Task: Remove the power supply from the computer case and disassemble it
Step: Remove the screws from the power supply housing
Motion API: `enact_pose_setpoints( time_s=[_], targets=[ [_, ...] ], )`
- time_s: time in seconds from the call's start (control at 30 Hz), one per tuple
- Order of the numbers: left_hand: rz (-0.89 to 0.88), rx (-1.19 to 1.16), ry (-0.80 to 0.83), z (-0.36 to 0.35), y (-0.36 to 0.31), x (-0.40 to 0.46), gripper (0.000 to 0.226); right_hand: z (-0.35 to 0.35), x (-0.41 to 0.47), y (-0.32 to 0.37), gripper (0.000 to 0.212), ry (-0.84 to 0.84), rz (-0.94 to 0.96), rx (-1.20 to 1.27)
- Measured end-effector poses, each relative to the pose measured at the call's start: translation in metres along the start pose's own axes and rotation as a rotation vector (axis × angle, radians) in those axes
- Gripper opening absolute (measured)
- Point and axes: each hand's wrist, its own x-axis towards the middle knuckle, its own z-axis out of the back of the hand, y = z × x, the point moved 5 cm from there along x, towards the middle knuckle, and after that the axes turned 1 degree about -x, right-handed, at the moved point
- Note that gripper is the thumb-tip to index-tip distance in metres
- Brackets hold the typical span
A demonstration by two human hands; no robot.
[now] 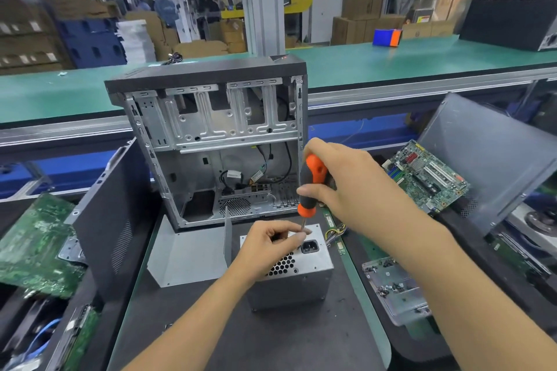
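Observation:
The grey metal power supply (pixel 294 281) stands on the dark mat in front of the open computer case (pixel 211 141), outside it. Its top face shows a honeycomb vent and a black power socket. My right hand (pixel 346 187) grips an orange-and-black screwdriver (pixel 310 187), held upright with its tip on the power supply's top face near the socket. My left hand (pixel 268 245) rests on that top face, fingers pinched around the screwdriver's shaft near the tip. The case stands upright with its side open, mostly bare inside, with a few loose cables.
A flat metal plate (pixel 187 253) lies left of the power supply. A dark side panel (pixel 111 217) leans at left beside green circuit boards (pixel 36 247). At right sit a motherboard (pixel 428 175), another panel (pixel 488 156) and a tray of screws (pixel 391 289). A green conveyor (pixel 391 60) runs behind.

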Motion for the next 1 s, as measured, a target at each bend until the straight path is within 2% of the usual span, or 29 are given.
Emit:
enact_pose_setpoints(
  time_s=[0.1, 0.2, 0.27, 0.37, 0.43, 0.57, 0.7, 0.83, 0.93, 1.0],
  targets=[
    [-0.019, -0.009, 0.020, -0.001, -0.002, 0.000, 0.011, -0.002, 0.009, 0.004, 0.026, 0.164, 0.080, 0.091],
    [-0.025, -0.013, 0.023, -0.001, -0.001, -0.001, 0.013, -0.003, 0.017, 0.001, 0.024, 0.217, 0.071, 0.101],
    [-0.016, -0.015, 0.023, -0.001, 0.001, 0.000, 0.013, -0.001, 0.022, -0.001, 0.037, 0.160, 0.033, 0.007],
    [0.008, 0.003, 0.015, 0.000, 0.005, 0.002, 0.013, 0.005, 0.028, 0.002, 0.064, -0.013, -0.037, -0.334],
    [0.017, -0.001, 0.021, 0.000, 0.006, 0.002, 0.012, 0.002, 0.028, 0.012, 0.063, -0.062, -0.007, -0.494],
    [0.030, -0.013, 0.041, 0.000, 0.007, 0.003, 0.017, -0.004, 0.033, 0.016, 0.053, -0.067, -0.001, -0.451],
    [0.014, 0.035, 0.048, 0.001, 0.007, 0.003, 0.011, 0.000, 0.041, 0.006, 0.048, 0.081, -0.041, -0.375],
    [-0.019, 0.020, 0.104, -0.001, 0.000, 0.003, 0.014, -0.006, 0.039, 0.011, 0.043, 0.244, 0.055, -0.258],
    [-0.030, -0.022, 0.110, -0.001, -0.004, 0.002, 0.014, -0.003, 0.042, 0.016, 0.031, 0.366, 0.127, -0.216],
    [-0.039, -0.051, 0.096, 0.000, -0.003, 0.000, 0.017, 0.002, 0.048, 0.011, 0.021, 0.485, 0.094, -0.158]
  ],
)
